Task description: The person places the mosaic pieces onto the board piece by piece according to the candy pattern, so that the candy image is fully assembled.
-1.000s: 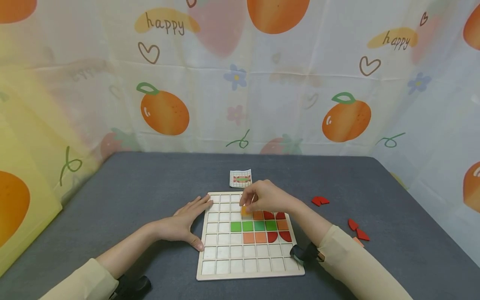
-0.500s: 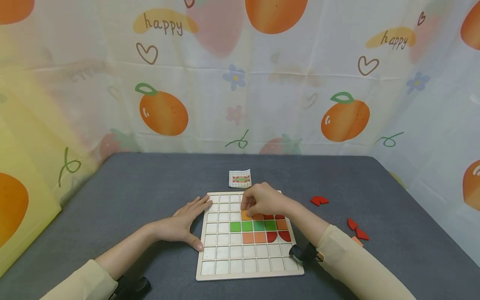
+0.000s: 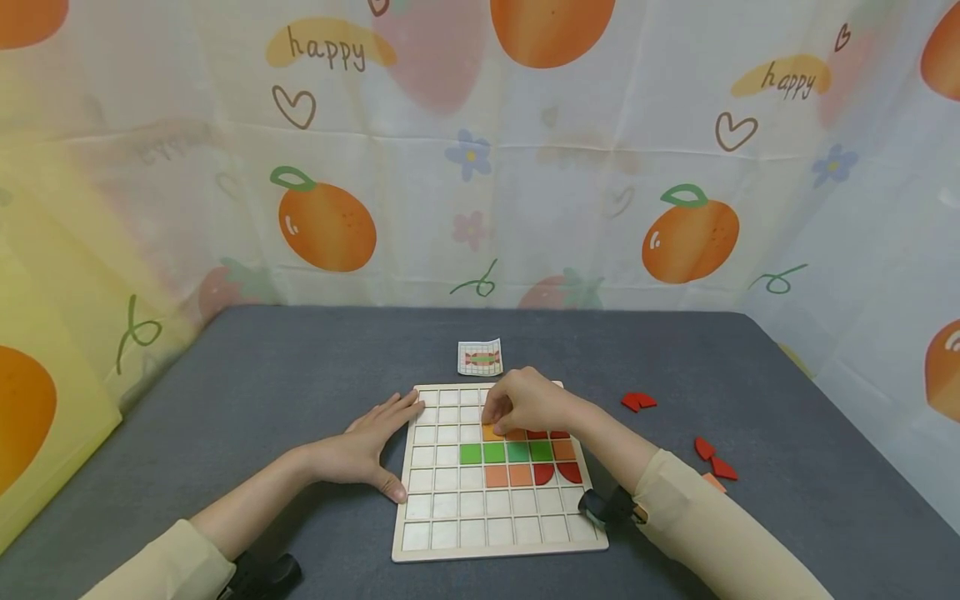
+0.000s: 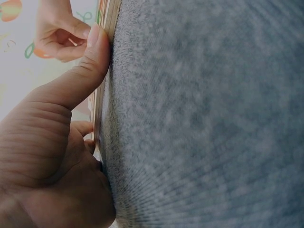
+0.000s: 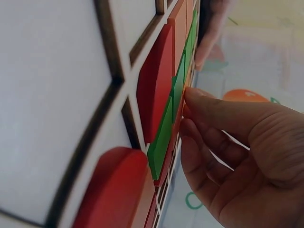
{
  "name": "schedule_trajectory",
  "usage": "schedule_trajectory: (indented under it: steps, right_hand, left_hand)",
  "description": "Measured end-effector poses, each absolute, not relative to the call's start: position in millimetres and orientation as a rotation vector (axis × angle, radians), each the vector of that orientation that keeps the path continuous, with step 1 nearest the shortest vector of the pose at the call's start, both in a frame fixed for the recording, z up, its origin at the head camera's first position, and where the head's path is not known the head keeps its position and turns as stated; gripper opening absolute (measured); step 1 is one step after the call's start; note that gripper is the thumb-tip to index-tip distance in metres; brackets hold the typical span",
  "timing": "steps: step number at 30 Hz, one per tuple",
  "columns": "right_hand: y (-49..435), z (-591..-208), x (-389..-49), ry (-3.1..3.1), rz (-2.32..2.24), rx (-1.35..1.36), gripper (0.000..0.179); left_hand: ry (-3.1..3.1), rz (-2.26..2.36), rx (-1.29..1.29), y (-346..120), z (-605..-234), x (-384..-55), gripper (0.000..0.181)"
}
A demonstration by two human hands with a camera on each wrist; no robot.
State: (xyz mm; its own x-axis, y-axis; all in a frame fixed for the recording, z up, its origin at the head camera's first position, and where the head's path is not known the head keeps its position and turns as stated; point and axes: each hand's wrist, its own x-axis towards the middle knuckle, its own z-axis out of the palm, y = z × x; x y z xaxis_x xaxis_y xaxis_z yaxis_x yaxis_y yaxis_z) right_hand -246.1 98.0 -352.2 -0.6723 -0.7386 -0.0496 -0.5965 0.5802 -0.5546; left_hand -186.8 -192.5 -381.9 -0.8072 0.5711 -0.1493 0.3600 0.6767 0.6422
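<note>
A pale wooden grid board (image 3: 448, 505) lies on the table. My right hand (image 3: 531, 400) pinches a yellow-orange square tile (image 3: 489, 433) in a cell of the board's upper middle, thumb and fingertips right at it. To its right that row continues with an orange tile and red rounded pieces. Below run several green tiles (image 3: 471, 454), then salmon tiles (image 3: 497, 476) and red rounded pieces (image 3: 570, 472). Along the board's left edge my left hand (image 3: 367, 450) is spread, with thumb (image 4: 95, 52) and fingertips touching the rim. The right wrist view shows the right hand's thumb (image 5: 213, 107) low over the tiles.
Behind the board lies a small pattern card (image 3: 480, 358). Loose red pieces (image 3: 639, 402) rest to the right, with more red pieces (image 3: 724, 468) and an orange piece (image 3: 714, 482) by the right sleeve. A printed curtain (image 3: 480, 208) hangs beyond the grey table (image 3: 337, 350).
The yellow-orange tile has come down from a tilted stance to lying in its cell, and the right hand has lowered slightly with it. The left hand stays at the board's edge.
</note>
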Motion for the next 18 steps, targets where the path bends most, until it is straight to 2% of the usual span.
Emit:
schedule_trajectory:
  steps: [18]
  right_hand:
    - [114, -332, -248, 2.581, -0.837, -1.082, 0.019]
  left_hand:
    - [2.545, 0.877, 0.735, -193, -384, -188, 0.122]
